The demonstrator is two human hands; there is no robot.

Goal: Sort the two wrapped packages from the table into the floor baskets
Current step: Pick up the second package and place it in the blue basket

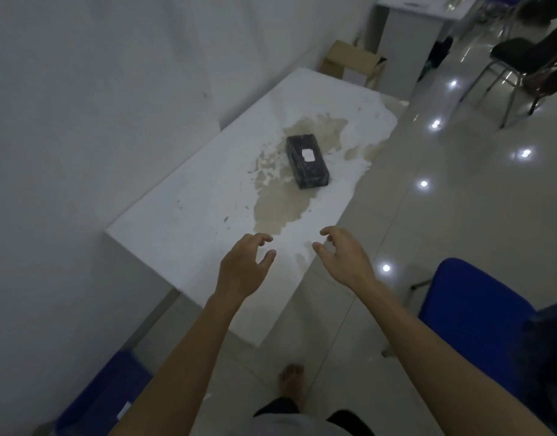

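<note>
One package wrapped in black film with a small white label [307,160] lies on the worn white table [182,215], near its middle right. My left hand [244,267] and my right hand [344,256] hover over the table's near edge, both empty with fingers curled apart, well short of the package. A blue basket [101,401] sits on the floor at the lower left beside the wall, partly cut off by my left forearm. A second blue container [468,316] stands at the right; I cannot tell whether it is a basket or a chair.
A wall runs along the table's left side. Cardboard boxes [352,62] stand past the far end, beside a white desk [406,42]. A black chair with metal legs [519,67] is at the upper right. My bare foot [291,380] stands on the glossy tiled floor.
</note>
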